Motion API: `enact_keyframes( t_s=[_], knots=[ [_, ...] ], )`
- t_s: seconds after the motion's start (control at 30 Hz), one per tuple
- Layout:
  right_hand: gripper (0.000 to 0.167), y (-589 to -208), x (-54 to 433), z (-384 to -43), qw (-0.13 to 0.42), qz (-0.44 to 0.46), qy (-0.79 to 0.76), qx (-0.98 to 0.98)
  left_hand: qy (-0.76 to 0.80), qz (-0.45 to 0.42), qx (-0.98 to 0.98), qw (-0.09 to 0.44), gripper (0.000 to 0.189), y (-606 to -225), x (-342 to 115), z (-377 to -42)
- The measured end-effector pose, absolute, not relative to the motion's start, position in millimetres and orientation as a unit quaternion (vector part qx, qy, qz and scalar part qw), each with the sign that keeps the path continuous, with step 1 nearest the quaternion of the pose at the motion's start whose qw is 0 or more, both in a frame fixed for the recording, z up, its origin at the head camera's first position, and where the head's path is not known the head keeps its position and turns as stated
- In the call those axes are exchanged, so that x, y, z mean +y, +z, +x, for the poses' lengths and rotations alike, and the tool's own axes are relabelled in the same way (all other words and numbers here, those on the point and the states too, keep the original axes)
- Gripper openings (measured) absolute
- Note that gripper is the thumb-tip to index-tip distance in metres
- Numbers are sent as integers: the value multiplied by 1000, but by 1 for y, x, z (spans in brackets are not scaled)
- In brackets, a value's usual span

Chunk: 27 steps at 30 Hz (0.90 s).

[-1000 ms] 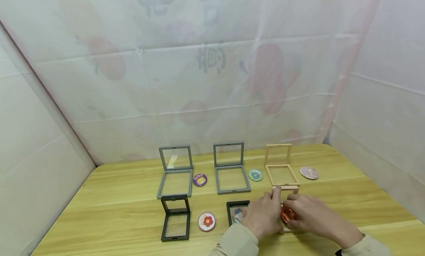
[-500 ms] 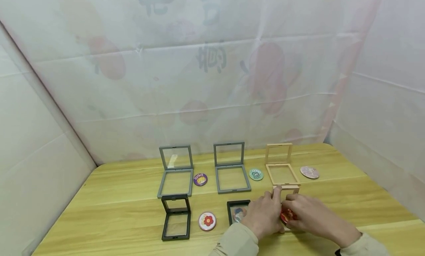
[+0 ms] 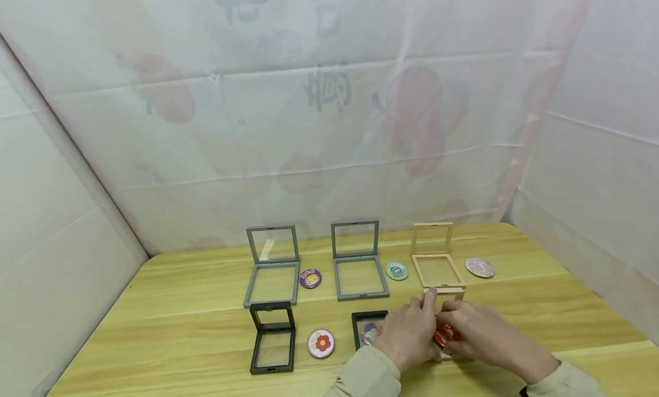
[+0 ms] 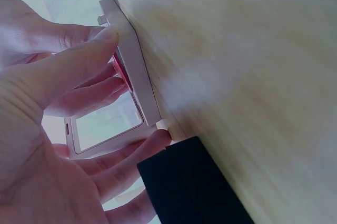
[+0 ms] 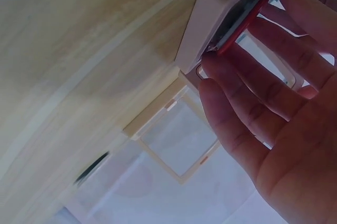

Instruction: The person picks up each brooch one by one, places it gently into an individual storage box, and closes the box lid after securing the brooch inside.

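Badge (image 3: 445, 335), perhaps half behind right hand (image 3: 481, 334)

2 hands flank the pale frame (image 4: 138, 69): the left hand (image 3: 409, 333) grips its left side, fingers spread; the right hand (image 3: 479, 334), at its right, curls its fingers inward.

Right grip (image 3: 479, 331) slightly nearer the left grip (image 3: 411, 333) than before

The right hand (image 3: 480, 332) partly hides the red badge (image 3: 445, 335).
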State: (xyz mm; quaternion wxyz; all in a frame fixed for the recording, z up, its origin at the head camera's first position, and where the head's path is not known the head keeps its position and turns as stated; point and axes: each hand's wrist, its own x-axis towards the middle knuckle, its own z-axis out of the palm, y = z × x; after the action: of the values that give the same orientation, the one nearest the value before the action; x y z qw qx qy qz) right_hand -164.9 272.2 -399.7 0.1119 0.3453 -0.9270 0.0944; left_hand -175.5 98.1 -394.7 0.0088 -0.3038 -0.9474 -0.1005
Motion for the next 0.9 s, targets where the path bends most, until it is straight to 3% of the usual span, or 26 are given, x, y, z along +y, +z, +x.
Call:
enact_keyframes(
  t_s=[0.43, 0.57, 0.77, 0.9],
  knots=[
    [14, -394, 281, -166, 61, 334, 127, -932, -101, -289, -952, -15, 108, -396, 100, -176],
    [16, -382, 290, -169, 81, 332, 151, -928, -106, -275, -955, -21, 108, -396, 101, -174],
    [21, -363, 301, -174, 154, 326, 169, -917, -122, -267, -956, -2, 107, -388, 98, -172],
    [24, -363, 306, -176, 206, 300, 153, -919, -151, -273, -950, 9, 88, -378, 92, -174]
  ],
)
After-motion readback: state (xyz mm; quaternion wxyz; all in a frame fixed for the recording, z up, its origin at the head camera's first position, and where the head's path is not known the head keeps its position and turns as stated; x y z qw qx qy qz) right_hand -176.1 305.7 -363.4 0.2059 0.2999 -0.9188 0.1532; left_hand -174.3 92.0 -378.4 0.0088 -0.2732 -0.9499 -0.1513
